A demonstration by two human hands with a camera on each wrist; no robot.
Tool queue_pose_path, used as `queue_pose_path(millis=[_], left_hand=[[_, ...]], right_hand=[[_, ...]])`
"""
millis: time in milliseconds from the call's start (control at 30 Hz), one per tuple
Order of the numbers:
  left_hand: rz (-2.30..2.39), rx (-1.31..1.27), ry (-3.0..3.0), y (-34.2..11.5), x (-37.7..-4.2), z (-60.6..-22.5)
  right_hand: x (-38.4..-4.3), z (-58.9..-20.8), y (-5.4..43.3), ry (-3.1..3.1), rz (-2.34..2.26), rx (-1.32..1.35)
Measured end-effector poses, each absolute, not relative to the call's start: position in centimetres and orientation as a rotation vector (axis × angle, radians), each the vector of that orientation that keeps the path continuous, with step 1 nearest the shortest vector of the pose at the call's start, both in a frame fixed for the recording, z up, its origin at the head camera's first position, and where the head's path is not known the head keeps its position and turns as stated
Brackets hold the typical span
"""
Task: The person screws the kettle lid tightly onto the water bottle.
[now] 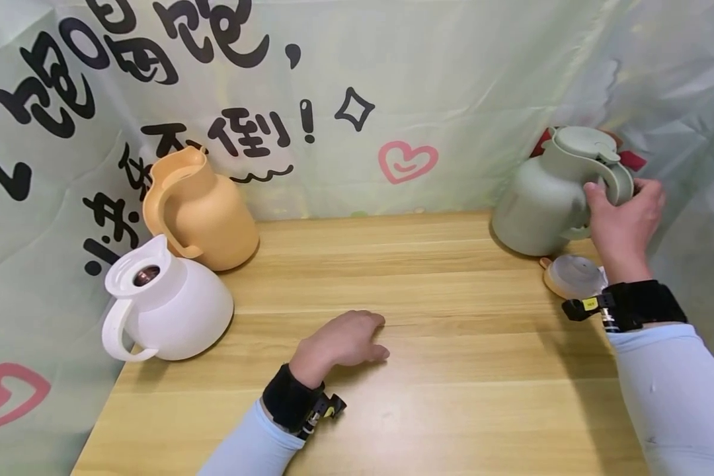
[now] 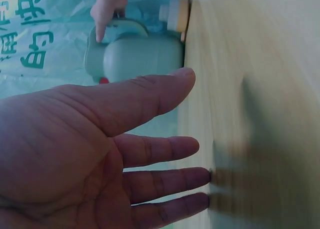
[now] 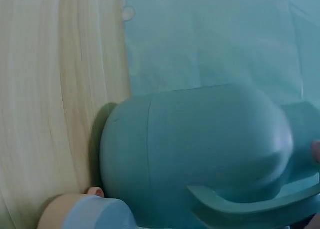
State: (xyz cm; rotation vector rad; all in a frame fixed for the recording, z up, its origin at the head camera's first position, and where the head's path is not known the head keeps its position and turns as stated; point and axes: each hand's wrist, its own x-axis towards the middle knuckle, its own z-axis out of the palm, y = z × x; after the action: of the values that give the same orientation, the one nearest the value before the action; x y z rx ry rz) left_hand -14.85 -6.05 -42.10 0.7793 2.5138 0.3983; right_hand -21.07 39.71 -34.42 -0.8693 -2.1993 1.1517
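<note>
At the back right, a grey-green thermos jug [image 1: 538, 198] stands upright on the wooden table with its lid [image 1: 586, 142] on. My right hand [image 1: 627, 221] grips the top of its handle, the thumb lying on the inner side. Only a fingertip of that hand shows in the right wrist view, where the jug body [image 3: 200, 149] fills the middle. My left hand [image 1: 345, 338] hovers low over the front middle of the table and holds nothing. In the left wrist view its fingers [image 2: 160, 180] are straight and spread apart.
Close by the green jug sits a small orange lid with a translucent top [image 1: 574, 274]. At the left stand a white jug [image 1: 181, 307], its mouth uncovered, and an orange jug [image 1: 214, 218] behind it. A printed cloth [image 1: 482, 79] hangs along the table's back and sides.
</note>
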Motion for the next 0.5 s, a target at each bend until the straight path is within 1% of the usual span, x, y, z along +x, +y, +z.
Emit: queue_pose_path(millis=[133,300,400,500], left_hand=[[0.447,0.739,2.503,-7.3,-15.3,-42.0],[0.524,0.662,2.521,-9.2,-15.9,-41.8],[0.577,0.604,2.563,-10.4,-16.3,-41.4],[0.614,0.547,2.631,-11.7,-16.5,-40.6]], right_hand=[[-20.2,-33.8,37.6,-2.064,0.992,-0.817],[-18.8,-33.0,34.5,-1.975,0.945,-0.702],[-18.6,-34.4,33.6,-1.985,0.919,-0.568],[-18.6,-36.7,32.8,-2.024,0.912,-0.427]])
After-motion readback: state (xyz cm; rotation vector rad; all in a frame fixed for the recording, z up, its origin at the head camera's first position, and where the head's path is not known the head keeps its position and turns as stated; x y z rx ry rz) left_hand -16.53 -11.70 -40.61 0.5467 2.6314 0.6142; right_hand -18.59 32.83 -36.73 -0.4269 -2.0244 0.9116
